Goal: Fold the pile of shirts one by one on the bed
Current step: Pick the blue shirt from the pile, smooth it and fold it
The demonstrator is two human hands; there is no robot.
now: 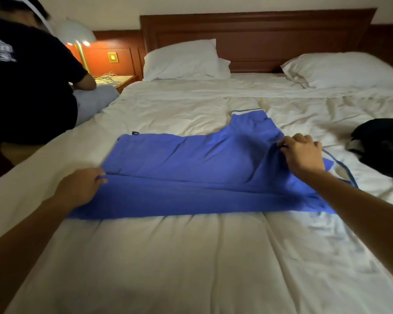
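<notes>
Your left hand and right hand, well apart, each pinch the blue shirt on the bed, seemingly mid first lengthwise fold. The dark pile right of the shirt is left to fold.

One bed fills the frame, with one wooden headboard across the top. Two white pillows lie below it: the left pillow at upper centre and the right pillow at upper right. One blue shirt lies at centre. Two hands enter from the bottom corners, the left hand and the right hand. One dark heap of clothing sits at the right edge. At upper left: one second person, one lamp, one bedside table, one wall plate.
</notes>
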